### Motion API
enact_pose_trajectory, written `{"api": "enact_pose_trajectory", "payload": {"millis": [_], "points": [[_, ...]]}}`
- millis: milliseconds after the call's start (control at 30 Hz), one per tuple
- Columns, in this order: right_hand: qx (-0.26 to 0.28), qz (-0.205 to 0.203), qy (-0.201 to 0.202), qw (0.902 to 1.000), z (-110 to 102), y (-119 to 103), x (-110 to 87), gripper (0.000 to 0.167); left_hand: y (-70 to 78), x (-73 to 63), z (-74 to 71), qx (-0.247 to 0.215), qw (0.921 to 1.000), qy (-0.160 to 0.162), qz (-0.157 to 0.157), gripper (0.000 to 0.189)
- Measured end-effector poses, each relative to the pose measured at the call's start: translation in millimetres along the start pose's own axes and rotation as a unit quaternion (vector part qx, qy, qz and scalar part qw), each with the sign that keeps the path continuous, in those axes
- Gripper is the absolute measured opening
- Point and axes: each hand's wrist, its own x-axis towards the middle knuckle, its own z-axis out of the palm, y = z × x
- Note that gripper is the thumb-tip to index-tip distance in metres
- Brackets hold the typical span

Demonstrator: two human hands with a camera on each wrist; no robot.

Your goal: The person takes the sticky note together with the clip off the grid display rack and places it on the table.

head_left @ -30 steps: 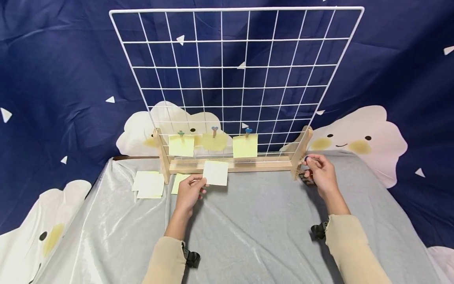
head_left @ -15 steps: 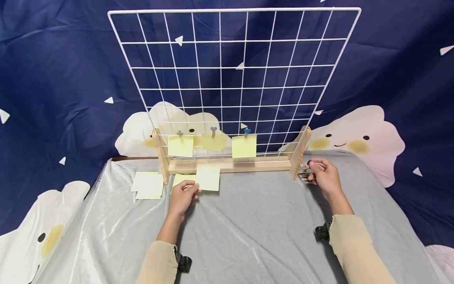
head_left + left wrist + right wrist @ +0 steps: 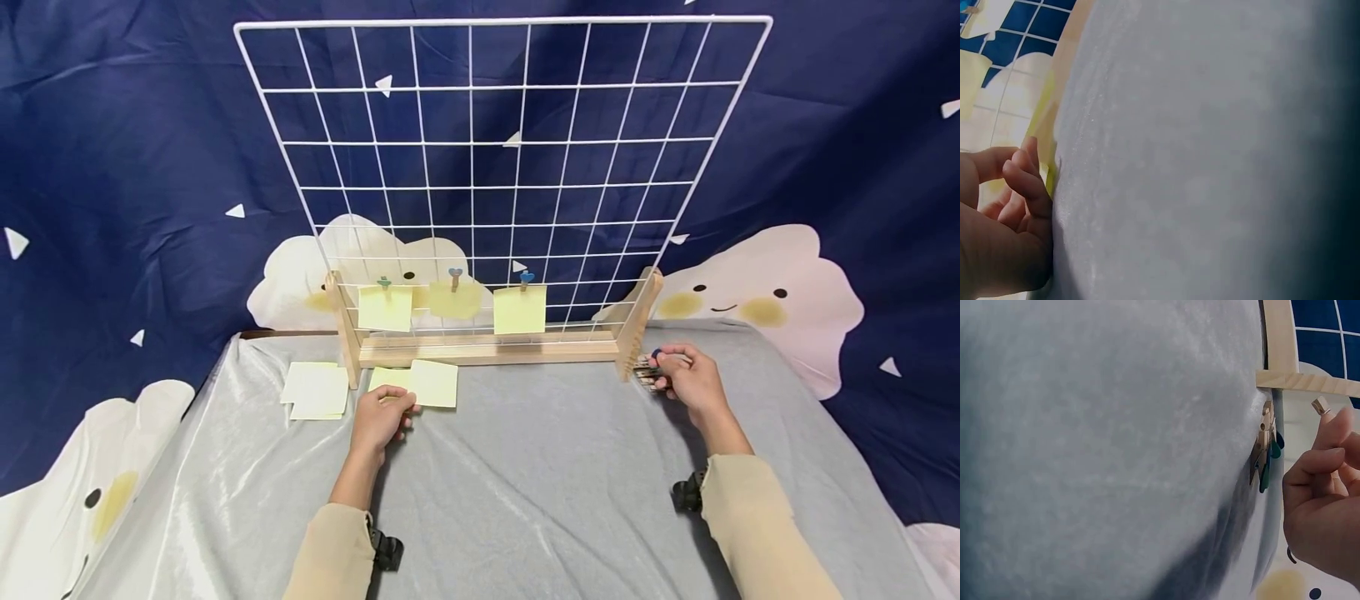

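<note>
My left hand [image 3: 378,421] pinches a pale yellow sticky note [image 3: 435,385] by its left edge, in front of the rack's wooden base. The held note overlaps another yellow note [image 3: 388,379] lying on the cloth. At the right foot of the rack, my right hand [image 3: 697,383] pinches a small wooden clothespin [image 3: 1320,405] with a dark blue top. Just beneath that hand lie several more clothespins [image 3: 1266,440], some with green ends. In the left wrist view, the thumb and fingers [image 3: 1029,181] curl in at the note's edge.
A white wire grid [image 3: 471,142] stands upright in a wooden base [image 3: 487,350]. Three yellow notes hang on it from clothespins, among them the right one [image 3: 520,310]. A stack of pale notes [image 3: 318,392] lies left of the base on the grey cloth [image 3: 510,483].
My left hand has moved left and lower with the note, bringing it over the note on the cloth. My right hand has shifted slightly right and down, still pinching the clothespin.
</note>
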Motion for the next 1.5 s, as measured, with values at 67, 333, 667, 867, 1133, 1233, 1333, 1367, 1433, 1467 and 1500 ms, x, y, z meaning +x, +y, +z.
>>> {"api": "enact_pose_trajectory", "payload": {"millis": [67,333,667,867,1133,1233,1333,1367,1433,1467,1500], "points": [[-0.004,0.006,0.002,1.0000,-1,2,0.7,0.029,0.2,0.4,-0.1,0.000,1.0000,0.001,-0.005,0.014],[-0.023,0.029,-0.011,0.9993,-5,9,2.0,0.035,0.1,0.6,0.5,-0.021,0.9997,-0.003,-0.011,0.016],[-0.036,0.065,0.015,0.9972,-4,16,3.9,0.032,-2.2,2.0,-2.9,-0.052,0.9983,-0.011,-0.023,0.019],[-0.064,0.040,0.046,0.9961,0,11,1.4,0.032,-1.9,3.0,-3.6,-0.068,0.9973,-0.012,-0.025,0.017],[-0.098,0.013,0.062,0.9931,2,-3,-1.0,0.036,0.2,2.4,-4.5,-0.086,0.9960,-0.006,-0.024,0.015],[-0.091,0.003,0.053,0.9944,3,-7,-1.4,0.035,1.0,2.5,-4.0,-0.087,0.9960,-0.003,-0.021,0.015],[-0.082,-0.004,0.045,0.9956,3,-11,-2.4,0.034,1.5,2.8,-2.8,-0.086,0.9961,-0.007,-0.021,0.015],[-0.081,-0.006,0.043,0.9958,3,-12,-2.7,0.034,1.7,3.1,-2.4,-0.086,0.9961,-0.009,-0.020,0.015],[-0.076,-0.010,0.041,0.9962,4,-15,-3.3,0.034,2.6,3.7,-2.2,-0.085,0.9961,-0.011,-0.021,0.015],[-0.075,-0.012,0.040,0.9963,5,-16,-3.6,0.034,3.3,3.9,-2.3,-0.084,0.9962,-0.013,-0.021,0.015],[-0.073,-0.015,0.036,0.9965,6,-18,-3.5,0.034,4.3,4.0,-2.6,-0.082,0.9963,-0.014,-0.021,0.016]]}}
